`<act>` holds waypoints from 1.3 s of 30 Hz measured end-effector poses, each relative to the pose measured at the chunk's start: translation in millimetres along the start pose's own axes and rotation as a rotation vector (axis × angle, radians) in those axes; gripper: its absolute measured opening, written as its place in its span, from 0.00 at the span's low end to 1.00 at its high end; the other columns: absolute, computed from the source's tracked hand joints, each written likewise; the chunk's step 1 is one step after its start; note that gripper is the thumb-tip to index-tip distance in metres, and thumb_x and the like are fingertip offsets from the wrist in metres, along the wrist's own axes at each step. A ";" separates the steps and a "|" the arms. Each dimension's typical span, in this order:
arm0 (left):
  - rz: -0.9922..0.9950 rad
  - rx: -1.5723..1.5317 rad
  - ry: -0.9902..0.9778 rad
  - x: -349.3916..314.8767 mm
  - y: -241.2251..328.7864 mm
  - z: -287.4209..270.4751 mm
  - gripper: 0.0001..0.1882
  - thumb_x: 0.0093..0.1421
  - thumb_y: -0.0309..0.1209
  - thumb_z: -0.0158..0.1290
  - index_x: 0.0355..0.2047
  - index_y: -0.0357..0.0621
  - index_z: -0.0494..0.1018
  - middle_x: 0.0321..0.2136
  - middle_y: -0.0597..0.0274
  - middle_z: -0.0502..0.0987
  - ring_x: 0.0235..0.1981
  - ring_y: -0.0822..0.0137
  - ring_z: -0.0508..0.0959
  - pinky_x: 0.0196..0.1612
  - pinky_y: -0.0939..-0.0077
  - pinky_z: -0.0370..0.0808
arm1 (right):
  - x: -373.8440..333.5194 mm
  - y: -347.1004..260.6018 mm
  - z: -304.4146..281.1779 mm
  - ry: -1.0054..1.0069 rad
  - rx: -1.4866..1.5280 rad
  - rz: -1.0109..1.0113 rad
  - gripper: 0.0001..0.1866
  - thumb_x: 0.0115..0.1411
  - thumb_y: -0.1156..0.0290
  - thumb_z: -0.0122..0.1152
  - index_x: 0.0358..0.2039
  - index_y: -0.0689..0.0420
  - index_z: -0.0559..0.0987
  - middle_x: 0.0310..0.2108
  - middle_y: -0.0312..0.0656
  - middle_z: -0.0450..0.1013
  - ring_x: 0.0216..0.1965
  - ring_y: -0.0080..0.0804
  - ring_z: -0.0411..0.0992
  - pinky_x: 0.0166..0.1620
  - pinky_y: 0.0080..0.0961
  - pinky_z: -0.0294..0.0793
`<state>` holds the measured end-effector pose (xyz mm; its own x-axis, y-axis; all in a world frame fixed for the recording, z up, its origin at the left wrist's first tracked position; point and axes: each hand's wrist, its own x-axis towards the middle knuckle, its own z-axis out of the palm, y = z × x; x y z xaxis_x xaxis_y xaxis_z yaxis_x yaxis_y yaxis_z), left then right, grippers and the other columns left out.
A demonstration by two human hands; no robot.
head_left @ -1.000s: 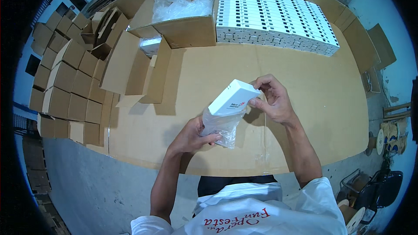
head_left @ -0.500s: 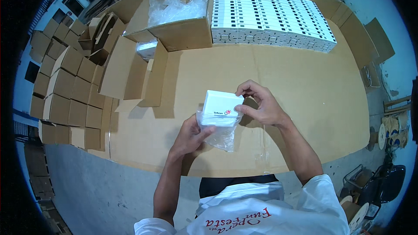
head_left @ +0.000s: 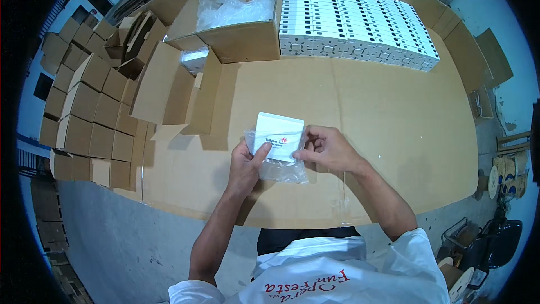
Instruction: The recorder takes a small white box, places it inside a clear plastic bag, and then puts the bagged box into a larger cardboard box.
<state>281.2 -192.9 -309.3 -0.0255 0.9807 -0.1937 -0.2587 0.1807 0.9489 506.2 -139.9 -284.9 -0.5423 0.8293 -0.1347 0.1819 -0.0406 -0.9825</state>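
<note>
A flat white square case [head_left: 278, 126] with a small printed mark on its front stands partly inside a clear plastic bag [head_left: 286, 173], above the middle of the cardboard table. Its upper part sticks out of the bag. My left hand [head_left: 244, 164] grips case and bag from the left, thumb across the front and fingers hidden behind. At the lower right side of the case, my right hand [head_left: 331, 149] is closed in a pinch at the bag's edge; whether it also grips the case is hard to make out.
An open carton [head_left: 197, 104] stands left, a wrapped white item [head_left: 194, 61] inside. Behind it, a larger carton [head_left: 247, 43] holds clear plastic bags [head_left: 236, 8]. Rows of white boxes [head_left: 354, 28] line the back. Brown cartons [head_left: 93, 115] are stacked at far left.
The case has shifted slightly left, its front now showing more fully to me. My right hand has moved down from its top right corner to its lower right side. My left thumb now lies higher.
</note>
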 end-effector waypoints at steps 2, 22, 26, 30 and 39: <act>0.006 0.047 0.001 0.8 -3.1 -1.8 0.13 0.69 0.30 0.54 0.49 0.34 0.73 0.43 0.58 0.80 0.44 0.71 0.80 0.49 0.74 0.76 | 1.2 -6.0 5.4 0.016 0.039 0.096 0.13 0.58 0.68 0.72 0.36 0.63 0.79 0.25 0.32 0.73 0.22 0.13 0.67 0.25 0.16 0.67; 0.350 0.168 -0.114 -3.5 10.0 2.7 0.21 0.73 0.41 0.46 0.51 0.34 0.76 0.44 0.57 0.81 0.47 0.68 0.79 0.51 0.72 0.75 | -3.1 -4.6 25.1 0.238 0.154 -0.242 0.10 0.67 0.73 0.60 0.45 0.63 0.83 0.41 0.42 0.79 0.41 0.25 0.75 0.44 0.23 0.75; 0.569 0.267 -0.099 3.9 17.7 -1.1 0.18 0.69 0.37 0.53 0.49 0.33 0.77 0.44 0.53 0.81 0.48 0.64 0.80 0.52 0.70 0.75 | -0.9 -6.5 22.3 0.228 0.162 -0.325 0.09 0.68 0.75 0.58 0.42 0.64 0.84 0.42 0.42 0.78 0.42 0.25 0.74 0.44 0.22 0.74; 0.549 0.053 -0.008 0.3 29.7 22.4 0.17 0.61 0.27 0.62 0.49 0.32 0.77 0.48 0.52 0.79 0.50 0.64 0.79 0.52 0.70 0.76 | 0.3 -5.4 17.5 0.240 0.166 -0.407 0.10 0.68 0.74 0.56 0.44 0.63 0.84 0.44 0.42 0.78 0.43 0.25 0.74 0.44 0.21 0.74; 0.385 0.204 -0.064 9.0 13.7 3.4 0.15 0.58 0.18 0.61 0.47 0.34 0.78 0.48 0.52 0.79 0.50 0.65 0.78 0.51 0.72 0.77 | 4.2 -8.8 16.7 0.284 0.243 -0.355 0.13 0.62 0.76 0.65 0.47 0.61 0.83 0.49 0.44 0.76 0.53 0.28 0.72 0.49 0.23 0.75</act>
<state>280.7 -181.4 -297.2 -0.0217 0.9808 0.1938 -0.0460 -0.1946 0.9798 488.6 -145.3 -278.9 -0.2860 0.9327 0.2197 -0.1871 0.1705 -0.9674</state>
